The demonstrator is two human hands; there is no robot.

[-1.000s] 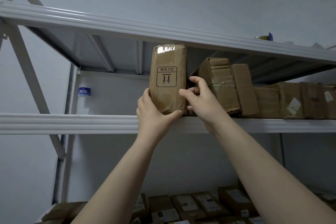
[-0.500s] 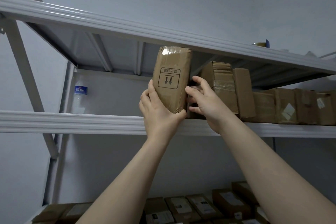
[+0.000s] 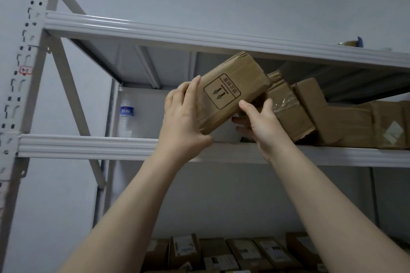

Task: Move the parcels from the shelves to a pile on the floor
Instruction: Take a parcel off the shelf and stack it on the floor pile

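Observation:
A brown cardboard parcel (image 3: 230,93) with a black two-arrow mark is lifted off the middle shelf (image 3: 84,145) and tilted, its top leaning right. My left hand (image 3: 184,117) grips its lower left end, thumb under the bottom corner. My right hand (image 3: 259,122) holds its right underside, thumb on the front face. Behind it a row of brown parcels (image 3: 288,108) leans along the same shelf to the right.
A plastic water bottle (image 3: 126,117) stands at the shelf's back left. The upper shelf beam (image 3: 177,33) runs close above the parcel; a tape roll (image 3: 350,42) sits on it. Several labelled parcels (image 3: 244,252) fill the shelf below. A slotted upright (image 3: 24,51) stands at left.
The parcel stood upright on the shelf edge; both hands have lifted it clear and tipped its top to the right. The view has swung right and down a little.

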